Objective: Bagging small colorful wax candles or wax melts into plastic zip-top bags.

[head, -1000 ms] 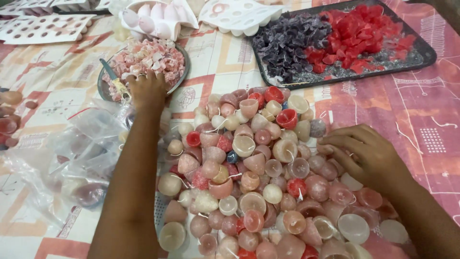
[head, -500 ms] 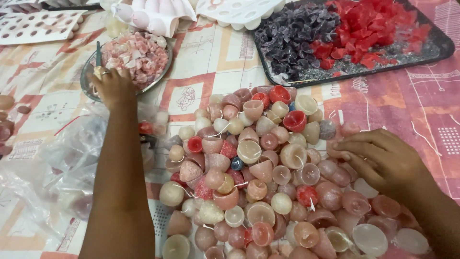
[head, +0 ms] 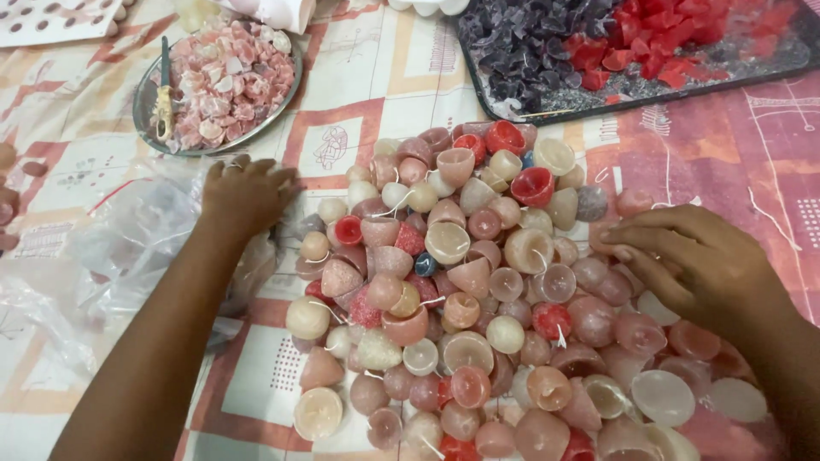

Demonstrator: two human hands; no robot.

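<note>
A large heap of small wax candles lies nearest the viewer on a patterned cloth. The candles are dome and cup shaped, mostly pink, cream and beige, with a few red ones, and several show white wicks. The heap runs from the bottom edge of the view up past the middle.

The right hand rests palm down on the right side of the heap, fingers curled loosely and touching the candles under them. Whether it has closed on any one candle cannot be told; the fingertips are partly hidden.

The left hand lies palm down just beside the left edge of the heap, fingers bent, on crumpled clear plastic bags. It appears to hold nothing, though its underside is hidden.

Farther off, beyond the left hand, a round metal plate carries pink and white wax pieces, with a small tool lying across its left side. At the far right, a dark tray holds purple and red wax pieces.
</note>
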